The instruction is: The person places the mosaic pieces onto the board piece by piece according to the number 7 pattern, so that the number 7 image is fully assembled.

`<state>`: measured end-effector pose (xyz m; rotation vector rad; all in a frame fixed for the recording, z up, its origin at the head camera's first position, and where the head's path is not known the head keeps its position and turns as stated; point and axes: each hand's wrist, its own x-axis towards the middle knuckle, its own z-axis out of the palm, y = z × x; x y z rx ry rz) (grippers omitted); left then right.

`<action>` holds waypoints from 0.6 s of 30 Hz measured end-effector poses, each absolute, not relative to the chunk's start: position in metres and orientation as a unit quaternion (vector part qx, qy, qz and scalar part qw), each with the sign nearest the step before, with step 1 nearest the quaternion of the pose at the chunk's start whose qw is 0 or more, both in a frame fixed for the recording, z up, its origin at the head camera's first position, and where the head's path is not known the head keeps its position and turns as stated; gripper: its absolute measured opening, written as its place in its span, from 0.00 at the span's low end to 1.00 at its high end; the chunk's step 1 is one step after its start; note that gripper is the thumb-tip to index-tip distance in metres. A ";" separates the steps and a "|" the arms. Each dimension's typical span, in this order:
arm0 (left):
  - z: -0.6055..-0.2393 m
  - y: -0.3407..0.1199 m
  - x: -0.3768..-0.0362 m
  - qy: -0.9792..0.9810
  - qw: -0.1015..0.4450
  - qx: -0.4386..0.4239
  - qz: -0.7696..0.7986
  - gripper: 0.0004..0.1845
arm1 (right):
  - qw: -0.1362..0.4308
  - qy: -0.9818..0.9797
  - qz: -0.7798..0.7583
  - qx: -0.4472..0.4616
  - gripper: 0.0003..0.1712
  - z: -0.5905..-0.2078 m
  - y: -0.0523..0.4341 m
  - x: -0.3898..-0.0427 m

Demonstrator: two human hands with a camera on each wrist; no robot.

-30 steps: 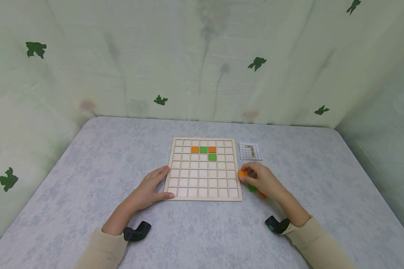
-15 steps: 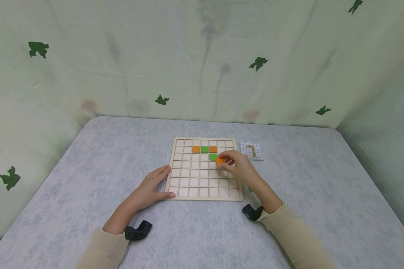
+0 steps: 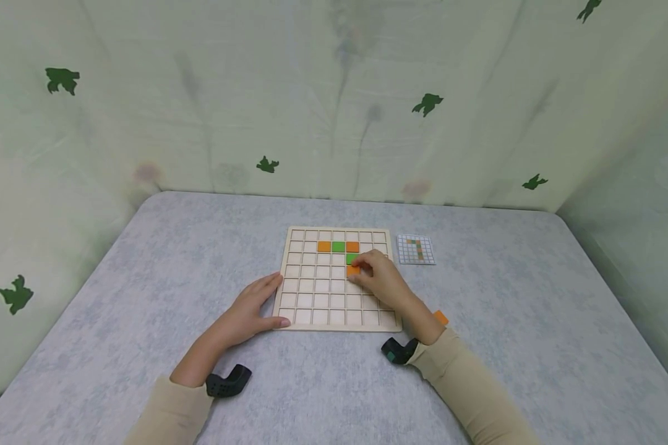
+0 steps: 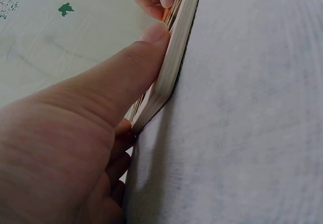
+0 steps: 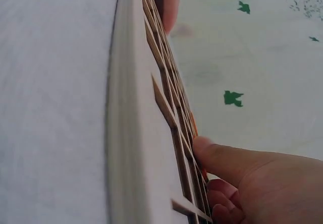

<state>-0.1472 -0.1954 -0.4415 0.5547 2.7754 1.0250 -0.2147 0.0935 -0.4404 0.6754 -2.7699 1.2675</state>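
Since the earlier frames, the right hand has travelled from the table beside the board onto the grid, carrying an orange tile inward; the tile now sits at the cell directly below the green tile. The left hand has not shifted.

Right hand: fingertips pinch the orange tile, thumb and forefinger closed on its edges, so the tile can be lowered square into its cell. From the right wrist view, the fingers lie low over the board's ribs; whether the tile is fully seated cannot be told.

Left hand: fingers extended and relaxed, resting against the board's near left corner. From the left wrist view, the thumb presses flat on the board's edge. This holds the board against sliding while the other hand works on it.

On the board, the second row holds orange, green and orange tiles in line.

Off the board, a pattern card lies just beside its far right corner, within sight for reference. A spare orange tile lies on the table near the board's near right corner, close to the right sleeve.
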 end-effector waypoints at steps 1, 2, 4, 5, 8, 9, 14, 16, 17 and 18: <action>-0.441 -0.195 -0.147 0.920 0.066 0.183 0.340 0.51 | 0.008 -0.889 0.405 0.215 0.12 -0.440 0.093 -0.215; -0.441 -0.196 -0.147 0.920 0.066 0.183 0.340 0.51 | 0.004 -0.889 0.404 0.213 0.11 -0.440 0.093 -0.214; -0.442 -0.196 -0.147 0.920 0.067 0.183 0.341 0.51 | -0.008 -0.890 0.405 0.210 0.12 -0.438 0.093 -0.213; -0.442 -0.196 -0.147 0.920 0.067 0.183 0.341 0.51 | -0.014 -0.889 0.406 0.211 0.12 -0.437 0.094 -0.213; -0.442 -0.195 -0.146 0.918 0.067 0.182 0.345 0.50 | -0.026 -0.882 0.419 0.214 0.17 -0.430 0.099 -0.212; -0.442 -0.195 -0.146 0.918 0.067 0.182 0.345 0.50 | -0.027 -0.879 0.424 0.217 0.19 -0.427 0.102 -0.212; -0.442 -0.194 -0.146 0.919 0.065 0.184 0.341 0.50 | -0.011 -0.862 0.448 0.236 0.26 -0.406 0.124 -0.206; -0.442 -0.195 -0.147 0.920 0.064 0.185 0.340 0.50 | -0.006 -0.861 0.447 0.242 0.27 -0.400 0.134 -0.200; -0.442 -0.195 -0.147 0.920 0.064 0.185 0.340 0.50 | -0.005 -0.862 0.445 0.244 0.27 -0.397 0.139 -0.197; -0.442 -0.195 -0.147 0.920 0.063 0.185 0.340 0.50 | -0.005 -0.863 0.442 0.244 0.28 -0.395 0.145 -0.193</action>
